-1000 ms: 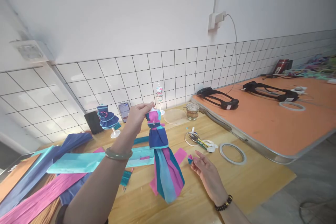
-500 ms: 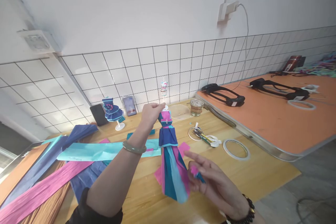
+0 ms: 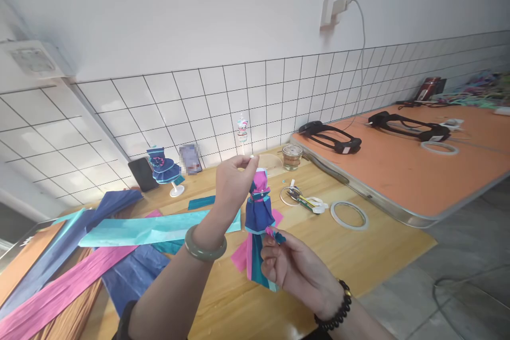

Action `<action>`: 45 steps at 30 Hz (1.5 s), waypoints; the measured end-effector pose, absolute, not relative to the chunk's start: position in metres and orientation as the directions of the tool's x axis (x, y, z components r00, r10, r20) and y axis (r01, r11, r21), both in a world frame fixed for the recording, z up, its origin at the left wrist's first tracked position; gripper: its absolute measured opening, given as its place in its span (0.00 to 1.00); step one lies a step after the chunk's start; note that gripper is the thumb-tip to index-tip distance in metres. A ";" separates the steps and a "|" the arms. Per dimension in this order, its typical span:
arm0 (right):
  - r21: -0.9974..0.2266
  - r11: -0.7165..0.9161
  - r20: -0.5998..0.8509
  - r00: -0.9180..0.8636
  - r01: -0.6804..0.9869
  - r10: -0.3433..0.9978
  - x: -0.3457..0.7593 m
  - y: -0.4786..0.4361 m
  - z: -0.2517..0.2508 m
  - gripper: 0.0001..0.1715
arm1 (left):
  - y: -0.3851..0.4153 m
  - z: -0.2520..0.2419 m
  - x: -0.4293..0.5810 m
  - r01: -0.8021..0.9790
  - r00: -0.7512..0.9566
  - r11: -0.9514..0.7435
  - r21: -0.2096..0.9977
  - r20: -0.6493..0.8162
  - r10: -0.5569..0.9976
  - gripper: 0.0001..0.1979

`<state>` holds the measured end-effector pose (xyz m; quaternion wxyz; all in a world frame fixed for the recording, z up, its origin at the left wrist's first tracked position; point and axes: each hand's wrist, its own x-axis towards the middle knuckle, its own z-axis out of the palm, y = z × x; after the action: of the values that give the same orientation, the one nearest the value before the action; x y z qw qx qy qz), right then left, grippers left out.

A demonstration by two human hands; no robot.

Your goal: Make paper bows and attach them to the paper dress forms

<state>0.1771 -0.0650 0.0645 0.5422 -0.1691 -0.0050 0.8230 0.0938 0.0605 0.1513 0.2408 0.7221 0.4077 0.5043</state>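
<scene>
A small paper doll dress (image 3: pixel 259 215) hangs upright before me, with a pink bodice, a dark blue short skirt and a long pink, teal and light blue striped train. Above it, my left hand (image 3: pixel 236 180) is closed in a pinch at the dress's white top, with a bit of white showing between thumb and finger. My right hand (image 3: pixel 297 265) pinches a small crumpled pink and blue paper flower (image 3: pixel 275 235) at the hem of the blue skirt, covering part of the train. Behind the train lies a pink paper piece (image 3: pixel 239 256).
At left lie crepe paper strips in light blue (image 3: pixel 131 231), pink (image 3: pixel 79 279) and brown. A second blue dress on a stand (image 3: pixel 162 167), phones (image 3: pixel 142 174), a glass jar (image 3: pixel 292 157), cutters (image 3: pixel 306 202) and a tape roll (image 3: pixel 349 215) stand around. Black headsets (image 3: pixel 330 137) rest on the orange table (image 3: pixel 398 180).
My right hand has moved up and left with the paper flower, from beside the train to the skirt's hem. The dress has shifted slightly right within the view.
</scene>
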 end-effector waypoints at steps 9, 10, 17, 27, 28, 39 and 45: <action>-0.303 -0.358 -0.334 -0.253 -0.883 0.908 0.175 -0.066 0.064 0.14 | 0.061 0.151 0.090 0.289 0.178 -0.501 0.816 0.469 0.865 0.15; -0.320 -0.349 -0.328 -0.243 -0.881 0.913 0.175 -0.066 0.063 0.14 | 0.061 0.151 0.090 0.281 0.178 -0.494 0.823 0.461 0.869 0.15; -0.398 -0.349 -0.336 -0.220 -0.848 0.916 0.178 -0.072 0.059 0.12 | 0.066 0.149 0.086 0.243 0.171 -0.447 0.861 0.415 0.893 0.16; -0.542 -0.215 -0.328 -0.031 -0.813 0.944 0.216 -0.090 0.050 0.16 | 0.099 0.140 0.068 0.195 0.089 -0.313 0.930 0.301 0.950 0.16; -0.546 -0.206 -0.326 -0.021 -0.812 0.945 0.221 -0.091 0.048 0.15 | 0.101 0.139 0.067 0.167 0.097 -0.291 0.942 0.278 0.956 0.15; -0.627 -0.235 -0.349 -0.002 -0.743 0.937 0.250 -0.101 0.029 0.07 | 0.116 0.109 0.070 0.081 0.192 -0.155 0.985 0.137 0.972 0.14; -0.705 -0.216 -0.297 0.004 -0.675 0.955 0.250 -0.096 0.036 0.12 | 0.108 0.107 0.079 0.077 0.209 -0.152 0.985 0.133 0.969 0.12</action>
<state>0.2505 -0.0958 0.0355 0.5982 -0.3794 -0.1841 0.6814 0.0792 0.1081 0.1073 0.4874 0.6056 0.4318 0.4574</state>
